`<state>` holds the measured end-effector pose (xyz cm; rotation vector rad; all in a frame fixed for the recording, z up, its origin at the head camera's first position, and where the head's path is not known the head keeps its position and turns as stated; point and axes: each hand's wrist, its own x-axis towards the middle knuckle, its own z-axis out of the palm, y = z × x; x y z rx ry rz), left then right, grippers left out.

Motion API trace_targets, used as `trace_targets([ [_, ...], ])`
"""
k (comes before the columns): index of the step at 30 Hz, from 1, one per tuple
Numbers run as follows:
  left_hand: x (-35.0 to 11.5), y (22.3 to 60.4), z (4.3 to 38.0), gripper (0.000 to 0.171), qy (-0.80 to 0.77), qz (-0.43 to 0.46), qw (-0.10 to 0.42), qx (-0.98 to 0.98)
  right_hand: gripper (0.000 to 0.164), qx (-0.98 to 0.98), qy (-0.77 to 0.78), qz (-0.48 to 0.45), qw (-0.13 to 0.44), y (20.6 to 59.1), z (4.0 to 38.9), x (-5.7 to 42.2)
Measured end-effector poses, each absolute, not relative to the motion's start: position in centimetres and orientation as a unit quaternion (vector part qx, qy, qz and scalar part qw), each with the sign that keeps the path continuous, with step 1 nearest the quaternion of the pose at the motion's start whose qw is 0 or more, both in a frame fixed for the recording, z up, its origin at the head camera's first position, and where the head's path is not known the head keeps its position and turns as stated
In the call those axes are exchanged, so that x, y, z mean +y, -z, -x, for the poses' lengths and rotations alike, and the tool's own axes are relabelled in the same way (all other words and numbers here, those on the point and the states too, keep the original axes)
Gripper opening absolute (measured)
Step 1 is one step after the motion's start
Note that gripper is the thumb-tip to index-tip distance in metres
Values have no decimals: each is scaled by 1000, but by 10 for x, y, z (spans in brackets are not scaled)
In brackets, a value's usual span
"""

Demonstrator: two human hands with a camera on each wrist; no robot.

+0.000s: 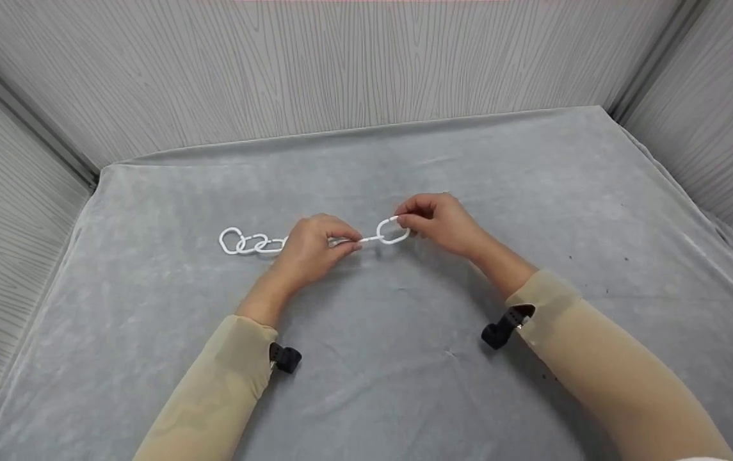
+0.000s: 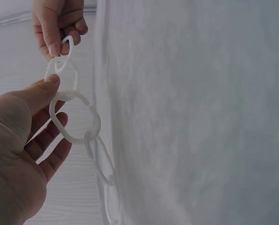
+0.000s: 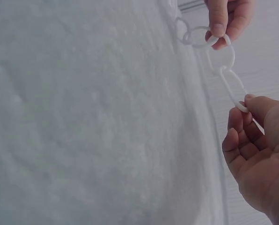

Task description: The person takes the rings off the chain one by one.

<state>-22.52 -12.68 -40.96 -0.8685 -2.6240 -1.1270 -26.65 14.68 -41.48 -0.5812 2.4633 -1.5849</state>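
Note:
A chain of several white links (image 1: 232, 241) runs from left to right across the middle of the head view. My left hand (image 1: 312, 246) pinches a link near the chain's right part between thumb and fingertips. In the left wrist view, a rounded link (image 2: 75, 117) hangs by the left palm, with further links below it. The end link (image 3: 232, 89) is pinched by my right hand (image 1: 441, 221) between thumb and index finger. It passes through the neighbouring link between the two hands. Part of the chain is hidden behind the left hand in the head view.
A grey cloth (image 1: 392, 358) covers the table, with a few small dark specks towards the right. Pale wood-grained panels (image 1: 353, 64) stand behind and at both sides. A small black device (image 1: 507, 326) is strapped at each wrist.

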Motion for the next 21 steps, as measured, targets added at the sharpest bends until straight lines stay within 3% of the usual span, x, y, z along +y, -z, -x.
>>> trace_targets([
  [21, -107, 413, 183, 6, 308, 298, 170, -887, 21, 794, 563, 210, 90, 419, 229, 161],
])
